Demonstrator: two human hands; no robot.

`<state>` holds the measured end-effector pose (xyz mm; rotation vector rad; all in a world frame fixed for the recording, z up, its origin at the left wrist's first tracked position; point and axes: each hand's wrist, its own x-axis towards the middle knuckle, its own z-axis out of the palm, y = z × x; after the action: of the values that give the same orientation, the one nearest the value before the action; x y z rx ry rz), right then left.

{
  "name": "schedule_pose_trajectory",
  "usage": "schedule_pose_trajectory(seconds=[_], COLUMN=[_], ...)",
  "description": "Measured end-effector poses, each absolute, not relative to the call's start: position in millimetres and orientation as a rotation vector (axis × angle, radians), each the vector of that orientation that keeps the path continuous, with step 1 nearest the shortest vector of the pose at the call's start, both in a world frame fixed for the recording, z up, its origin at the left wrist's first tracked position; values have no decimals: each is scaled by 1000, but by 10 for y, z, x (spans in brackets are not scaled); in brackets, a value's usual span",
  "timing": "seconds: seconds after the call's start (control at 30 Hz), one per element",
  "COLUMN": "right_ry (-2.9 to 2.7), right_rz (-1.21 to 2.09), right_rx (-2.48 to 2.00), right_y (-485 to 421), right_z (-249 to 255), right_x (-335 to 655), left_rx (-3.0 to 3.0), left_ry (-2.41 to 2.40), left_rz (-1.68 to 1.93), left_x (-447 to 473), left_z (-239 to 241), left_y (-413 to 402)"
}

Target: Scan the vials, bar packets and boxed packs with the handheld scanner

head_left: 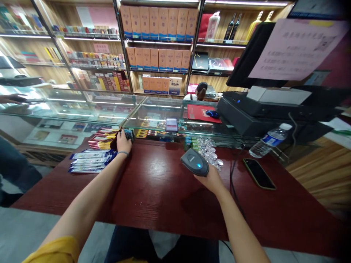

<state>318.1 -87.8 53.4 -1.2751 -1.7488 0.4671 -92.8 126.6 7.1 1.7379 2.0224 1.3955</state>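
My right hand [211, 179] is wrapped round the handle of a dark grey barcode scanner [193, 160], whose small light glows blue. The scanner is held above the dark red counter [159, 197]. At the far left edge of this counter, my left hand [124, 143] is closed at a group of small dark teal packs [129, 134]; what its fingers grip is hidden. Beside that hand lie red and yellow packets [102, 139], and nearer to me a stack of white and blue sachets [89, 160]. Several clear, round-topped containers [210, 149] stand behind the scanner.
To the right are a black phone [259, 173], a water bottle [270, 140] and the scanner's cable [232, 175]. A monitor [246, 54] rises behind them. Glass display cases [161, 106] border the counter's far side. A person [201, 91] is beyond; another person's hand [12, 98] shows at left.
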Motion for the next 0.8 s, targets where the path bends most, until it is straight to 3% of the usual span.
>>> schedule_pose_trajectory(seconds=[0.5,0.8], right_ry=[-1712,-1688], right_rz=[489,518], right_rx=[-1265,-1274], right_y=[-846,-788], right_z=[441,341], right_x=[3275,3285], left_rx=[1768,1544], left_ry=[2134,1908], left_rz=[1521,1884], left_x=[-799,-607], left_z=[-56,-1], left_y=[1229,976])
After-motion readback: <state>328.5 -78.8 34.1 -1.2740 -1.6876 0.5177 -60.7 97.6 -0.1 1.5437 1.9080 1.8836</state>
